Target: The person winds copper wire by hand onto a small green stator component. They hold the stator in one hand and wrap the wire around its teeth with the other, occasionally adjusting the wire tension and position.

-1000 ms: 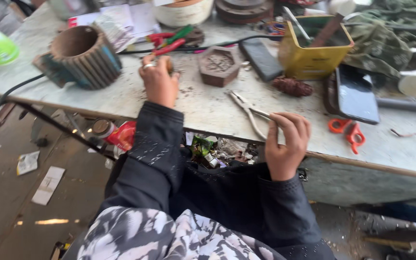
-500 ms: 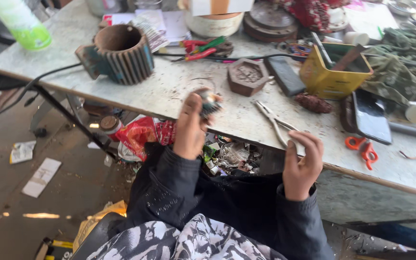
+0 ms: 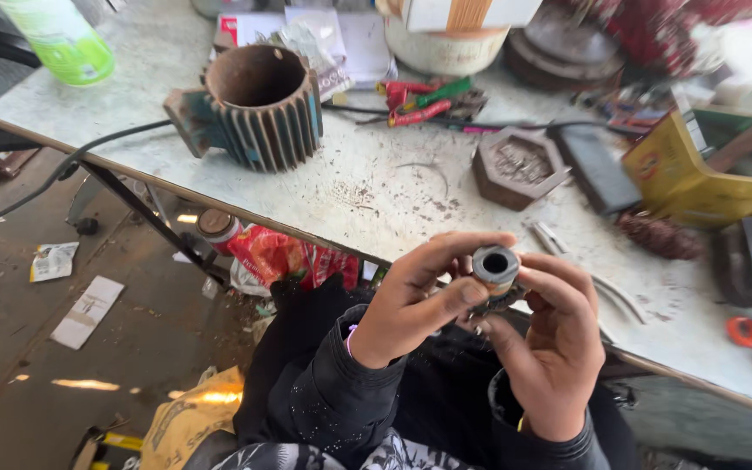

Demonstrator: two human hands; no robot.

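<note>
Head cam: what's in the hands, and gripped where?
A short metal tube, open end up. The left hand and right hand both pinch its sides with their fingertips.

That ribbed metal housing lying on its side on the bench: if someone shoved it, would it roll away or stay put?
The ribbed housing looks like thick cast metal, so it is probably heavy and stiff. Lying on its side, its round body could roll, but the blue flat foot at its left probably stops it. The fins likely give a good grip, and the worn table looks rough, so it would probably scrape, not slide.

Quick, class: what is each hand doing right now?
Left hand: closed on the small metal ring.
Right hand: closed on the same ring, from the other side.
</note>
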